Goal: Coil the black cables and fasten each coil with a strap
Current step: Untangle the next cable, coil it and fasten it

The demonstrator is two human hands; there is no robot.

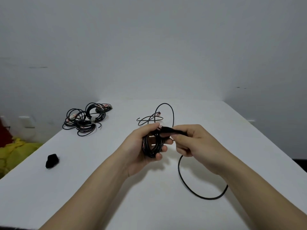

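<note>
My left hand (141, 146) grips a coil of black cable (152, 146) above the middle of the white table (83, 188). My right hand (192, 140) pinches a black strap (172, 130) that lies across the top of the coil. A loose length of the same cable (187, 186) trails down onto the table and curves under my right forearm. Another loose loop of cable (166, 112) rises behind the hands, with a plug end near it.
A heap of black cable coils (84, 119) lies at the table's far left. A small bundle of black straps (51, 161) sits near the left edge. Yellow cloth (15, 151) lies off the table at left. A grey wall stands behind.
</note>
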